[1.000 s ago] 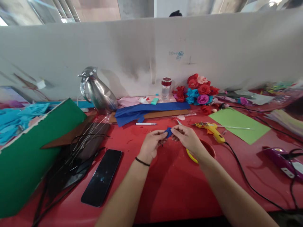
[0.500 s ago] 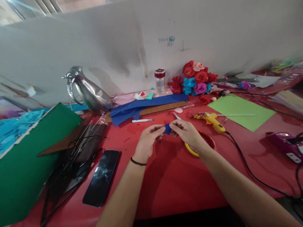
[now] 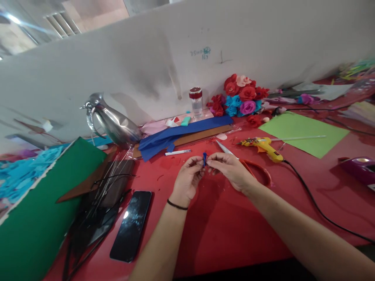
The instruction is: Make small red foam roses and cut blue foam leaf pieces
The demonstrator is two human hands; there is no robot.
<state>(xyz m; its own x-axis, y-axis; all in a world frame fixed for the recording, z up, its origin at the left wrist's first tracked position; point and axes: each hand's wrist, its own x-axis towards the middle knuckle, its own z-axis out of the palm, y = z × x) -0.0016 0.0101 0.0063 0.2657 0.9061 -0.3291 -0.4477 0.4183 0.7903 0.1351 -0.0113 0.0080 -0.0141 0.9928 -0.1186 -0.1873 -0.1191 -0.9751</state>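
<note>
A small folded blue paper piece (image 3: pixel 204 160) is between my two hands above the red table (image 3: pixel 228 234). My left hand (image 3: pixel 189 177) pinches it from the left, a dark band round the wrist. From the right, my right hand (image 3: pixel 230 169) has its thumb and fingertips pressed together at the edge of the piece. Scissors (image 3: pixel 258 169) with red handles lie partly behind my right hand. Beyond my hands are a white pen (image 3: pixel 177 152) and long blue paper strips (image 3: pixel 187 130).
A black phone (image 3: pixel 131 226) lies left of my arms, near a green board (image 3: pixel 55 207). A steel jug (image 3: pixel 113 123) and a red-lidded jar (image 3: pixel 196 102) stand behind. Rightward are paper roses (image 3: pixel 244 95), a yellow glue gun (image 3: pixel 268 148) with its cord, and green paper (image 3: pixel 310 134).
The blue piece, spread flatter before, now appears narrow and folded or turned edge-on. The fingers of my right hand have shifted around it, and the view has tilted slightly.
</note>
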